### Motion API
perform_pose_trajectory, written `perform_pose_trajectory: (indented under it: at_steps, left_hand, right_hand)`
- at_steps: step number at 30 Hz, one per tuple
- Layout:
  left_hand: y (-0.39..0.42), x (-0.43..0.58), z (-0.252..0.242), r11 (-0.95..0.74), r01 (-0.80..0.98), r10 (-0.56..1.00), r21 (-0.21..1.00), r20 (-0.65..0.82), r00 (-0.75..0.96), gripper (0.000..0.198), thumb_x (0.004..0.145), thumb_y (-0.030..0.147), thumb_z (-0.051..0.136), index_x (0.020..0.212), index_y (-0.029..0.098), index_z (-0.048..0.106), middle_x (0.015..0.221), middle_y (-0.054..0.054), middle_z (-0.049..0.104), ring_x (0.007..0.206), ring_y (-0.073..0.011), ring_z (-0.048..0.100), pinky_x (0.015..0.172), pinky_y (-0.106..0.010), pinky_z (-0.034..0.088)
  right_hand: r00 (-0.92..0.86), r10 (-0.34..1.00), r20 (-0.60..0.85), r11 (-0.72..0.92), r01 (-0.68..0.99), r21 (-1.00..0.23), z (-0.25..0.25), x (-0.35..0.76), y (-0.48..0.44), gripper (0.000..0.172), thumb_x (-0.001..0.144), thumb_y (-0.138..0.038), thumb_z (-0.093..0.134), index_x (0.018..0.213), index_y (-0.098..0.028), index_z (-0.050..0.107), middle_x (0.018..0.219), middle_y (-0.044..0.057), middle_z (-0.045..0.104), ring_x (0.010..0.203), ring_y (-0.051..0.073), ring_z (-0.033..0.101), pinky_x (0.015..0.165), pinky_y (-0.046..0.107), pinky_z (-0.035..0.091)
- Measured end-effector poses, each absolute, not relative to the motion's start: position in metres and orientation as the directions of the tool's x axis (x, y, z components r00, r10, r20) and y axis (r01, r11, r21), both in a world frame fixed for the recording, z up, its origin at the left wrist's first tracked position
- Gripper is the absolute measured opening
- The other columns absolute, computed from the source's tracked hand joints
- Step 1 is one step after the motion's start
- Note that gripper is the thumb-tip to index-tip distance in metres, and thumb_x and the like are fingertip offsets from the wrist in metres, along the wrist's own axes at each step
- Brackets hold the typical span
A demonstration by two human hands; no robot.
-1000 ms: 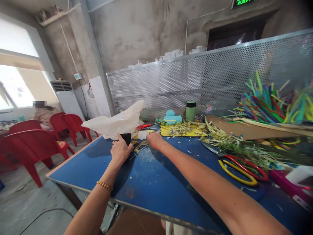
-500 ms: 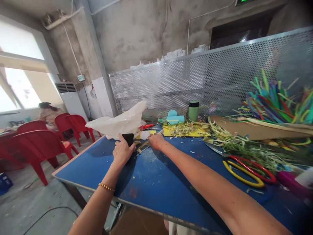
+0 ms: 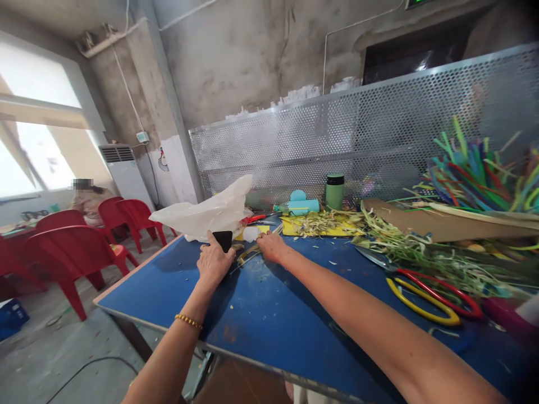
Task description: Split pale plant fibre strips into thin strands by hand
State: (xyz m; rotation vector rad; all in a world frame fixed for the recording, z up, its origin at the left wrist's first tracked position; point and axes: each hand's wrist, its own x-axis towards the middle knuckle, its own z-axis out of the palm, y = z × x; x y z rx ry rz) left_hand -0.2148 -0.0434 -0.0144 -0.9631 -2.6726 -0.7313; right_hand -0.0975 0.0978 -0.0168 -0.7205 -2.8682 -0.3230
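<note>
My left hand [image 3: 214, 260] rests at the near edge of a black phone-like object [image 3: 223, 240], thumb and fingers spread around it. A white plastic bag [image 3: 206, 210] lies just behind. My right hand [image 3: 272, 247] has its fingers drawn together by a small white object [image 3: 251, 234] and some thin dry strips [image 3: 248, 255]; what the fingertips grip, if anything, is too small to make out. Both hands are over the blue table [image 3: 261, 314].
Large scissors [image 3: 421, 286] with red and yellow handles lie at the right, beside shredded plant strips [image 3: 442, 269]. Behind stand a green flask [image 3: 335, 193] and a light-blue bottle [image 3: 303, 206]. Red chairs [image 3: 78, 252] and a seated person [image 3: 86, 202] are at the left.
The view has shifted slightly, so most things sit a little further right. Both hands keep nearly the same place and pose on the table.
</note>
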Motion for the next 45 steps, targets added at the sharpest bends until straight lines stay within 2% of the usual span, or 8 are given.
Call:
perform_pose_trajectory:
  at_steps: [13, 18, 21, 24, 28, 34, 39, 45]
  left_hand:
    - [-0.043, -0.215, -0.013, 0.676, 0.633, 0.524, 0.378, 0.357, -0.773, 0.092, 0.08, 0.049, 0.054, 0.15, 0.005, 0.014, 0.116, -0.029, 0.058, 0.104, -0.0394, 0.063, 0.084, -0.045, 0.046]
    - [-0.056, -0.213, -0.008, 0.652, 0.657, 0.566, 0.378, 0.333, -0.754, 0.102, 0.077, 0.06, 0.057, 0.149, 0.003, 0.013, 0.121, -0.031, 0.056, 0.11, -0.041, 0.06, 0.088, -0.046, 0.045]
    - [-0.068, -0.189, -0.007, 0.561, 0.785, 0.64, 0.262, 0.465, -0.612, 0.084, 0.079, 0.048, 0.062, 0.145, 0.008, 0.029, 0.133, -0.028, 0.049, 0.126, -0.0393, 0.047, 0.098, -0.046, 0.039]
    - [-0.071, -0.148, -0.007, 0.315, 0.936, 0.743, 0.156, 0.573, -0.345, 0.057, 0.084, 0.035, 0.06, 0.136, 0.018, 0.044, 0.142, -0.019, 0.044, 0.131, -0.032, 0.042, 0.105, -0.042, 0.034]
    - [-0.055, -0.105, 0.004, 0.035, 0.996, 0.778, 0.08, 0.623, -0.078, 0.039, 0.085, 0.028, 0.057, 0.123, 0.02, 0.052, 0.134, -0.015, 0.049, 0.127, -0.0297, 0.044, 0.103, -0.043, 0.037]
    - [-0.014, -0.088, 0.033, 0.104, 0.981, 0.744, 0.161, 0.642, -0.184, 0.043, 0.084, 0.016, 0.051, 0.126, 0.009, 0.044, 0.12, -0.021, 0.055, 0.114, -0.0301, 0.054, 0.094, -0.043, 0.043]
    - [-0.001, -0.069, 0.041, 0.042, 0.989, 0.843, 0.141, 0.526, -0.111, 0.022, 0.089, 0.016, 0.045, 0.108, 0.011, 0.056, 0.105, -0.017, 0.064, 0.096, -0.0267, 0.065, 0.08, -0.037, 0.049]
    - [0.008, -0.053, 0.03, 0.03, 0.994, 0.883, 0.109, 0.463, -0.077, 0.027, 0.091, 0.013, 0.039, 0.094, 0.014, 0.065, 0.092, -0.015, 0.072, 0.089, -0.0268, 0.069, 0.073, -0.034, 0.05]
  right_hand:
    - [-0.869, 0.432, 0.24, 0.856, 0.479, 0.194, -0.019, -0.097, 0.097, 0.031, 0.087, -0.01, 0.047, 0.11, -0.01, 0.067, 0.114, 0.019, 0.064, 0.112, 0.03, 0.057, 0.085, 0.04, 0.049]
    - [-0.872, 0.408, 0.27, 0.858, 0.467, 0.212, -0.016, -0.095, 0.095, 0.03, 0.088, -0.008, 0.045, 0.109, -0.01, 0.066, 0.113, 0.019, 0.063, 0.109, 0.029, 0.056, 0.086, 0.041, 0.048]
    - [-0.87, 0.38, 0.314, 0.86, 0.457, 0.226, -0.009, -0.091, 0.098, 0.031, 0.09, -0.006, 0.041, 0.109, -0.009, 0.065, 0.115, 0.02, 0.06, 0.111, 0.029, 0.053, 0.09, 0.041, 0.045]
    - [-0.863, 0.361, 0.353, 0.863, 0.453, 0.226, 0.001, -0.082, 0.103, 0.028, 0.09, -0.007, 0.042, 0.108, -0.007, 0.064, 0.115, 0.02, 0.056, 0.111, 0.028, 0.05, 0.09, 0.038, 0.044]
    - [-0.879, 0.314, 0.359, 0.889, 0.405, 0.214, 0.017, -0.056, 0.108, 0.02, 0.09, -0.013, 0.05, 0.104, -0.008, 0.064, 0.11, 0.015, 0.057, 0.1, 0.021, 0.052, 0.088, 0.031, 0.043]
    - [-0.848, 0.315, 0.427, 0.857, 0.447, 0.256, 0.041, 0.004, 0.107, 0.025, 0.096, -0.012, 0.04, 0.096, -0.009, 0.065, 0.094, 0.012, 0.059, 0.091, 0.019, 0.053, 0.08, 0.029, 0.041]
    - [-0.794, 0.251, 0.553, 0.784, 0.502, 0.365, 0.051, 0.055, 0.097, 0.025, 0.095, -0.021, 0.047, 0.082, -0.01, 0.065, 0.087, 0.013, 0.061, 0.086, 0.023, 0.053, 0.077, 0.032, 0.038]
    - [-0.781, 0.202, 0.591, 0.765, 0.503, 0.403, 0.038, 0.084, 0.097, 0.02, 0.088, -0.006, 0.048, 0.08, -0.011, 0.066, 0.083, 0.012, 0.061, 0.084, 0.023, 0.052, 0.075, 0.031, 0.038]
